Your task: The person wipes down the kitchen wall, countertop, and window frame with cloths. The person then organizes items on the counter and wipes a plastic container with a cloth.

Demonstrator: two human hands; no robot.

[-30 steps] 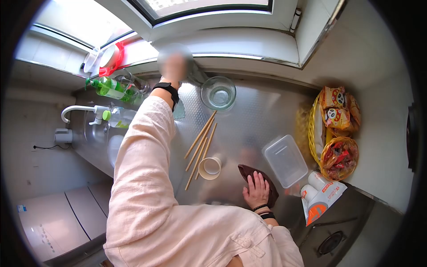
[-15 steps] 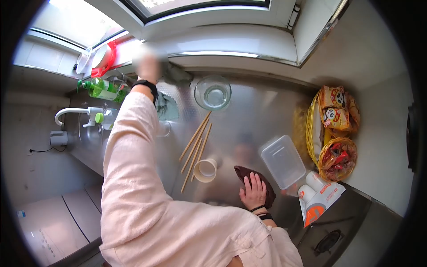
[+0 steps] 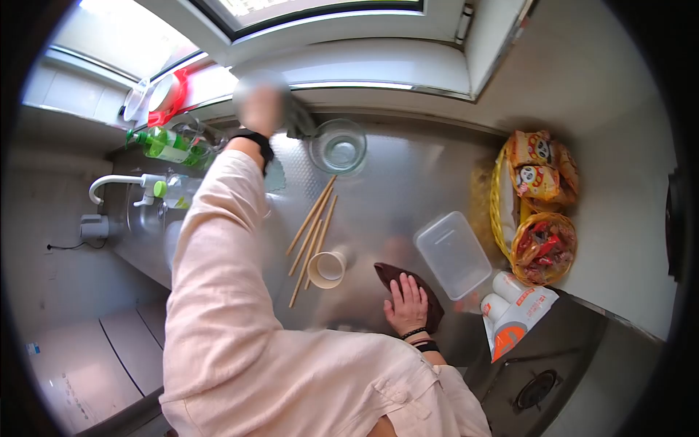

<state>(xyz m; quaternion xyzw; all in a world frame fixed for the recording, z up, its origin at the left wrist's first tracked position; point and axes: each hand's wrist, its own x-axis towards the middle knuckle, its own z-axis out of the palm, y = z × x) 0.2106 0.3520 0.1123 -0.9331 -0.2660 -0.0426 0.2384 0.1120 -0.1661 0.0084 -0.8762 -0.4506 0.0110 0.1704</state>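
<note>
My left hand (image 3: 263, 109) reaches to the back of the counter by the windowsill, smeared, with its fingers hidden. Close beside it is a dark grey-green cloth (image 3: 298, 119); whether I grip it, I cannot tell. A clear glass bowl (image 3: 339, 147) stands just right of that cloth. My right hand (image 3: 408, 304) lies palm down on a folded dark brown cloth (image 3: 434, 309), fingers stretched out. Several wooden chopsticks (image 3: 313, 226) lie loosely in the middle, next to a paper cup (image 3: 325, 270). Right of them sits a clear plastic container (image 3: 453, 255).
Snack packets fill a yellow basket (image 3: 497, 200) at the right, beside a smaller basket (image 3: 545, 247) of red packets. White rolls in a bag (image 3: 518, 312) lie near the stove burner (image 3: 537, 388). At left are a green bottle (image 3: 164, 146) and a white faucet (image 3: 120, 180).
My left hand and the dark cloth beside it have shifted right, closer to the glass bowl. My right hand stays on the brown cloth. The whole view has shifted slightly.
</note>
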